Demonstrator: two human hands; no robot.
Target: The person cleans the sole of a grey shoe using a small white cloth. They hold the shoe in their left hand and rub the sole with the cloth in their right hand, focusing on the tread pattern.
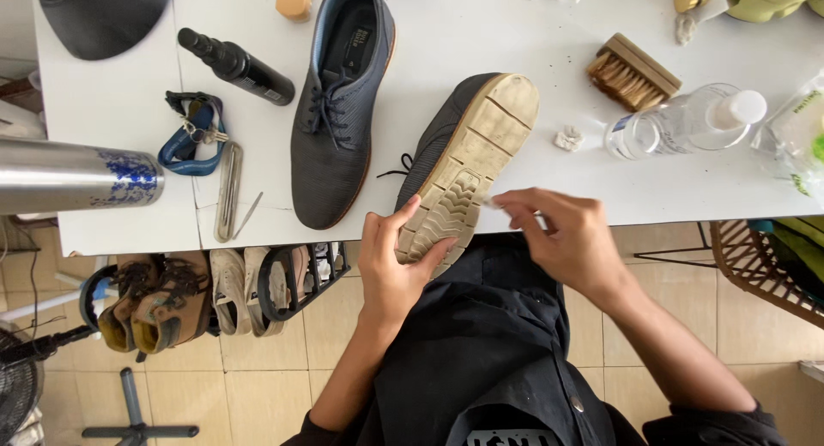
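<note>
Fingers of the left hand (390, 261) grip the upturned shoe (463, 167) — right hand (558, 236) pinches something hidden.

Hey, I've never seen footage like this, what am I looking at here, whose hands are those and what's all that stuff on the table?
This is one picture from a camera worn on a person's head, looking down, so the two bare hands are the wearer's own. The left hand grips the heel end of a dark shoe turned on its side, its pale sole facing the camera. The right hand pinches something small at the sole's edge; what it is cannot be told. On the white table lie the matching shoe upright, a black spray bottle, a wooden brush, a clear bottle on its side and a metal flask. Below the table, more shoes sit on a floor rack.
</note>
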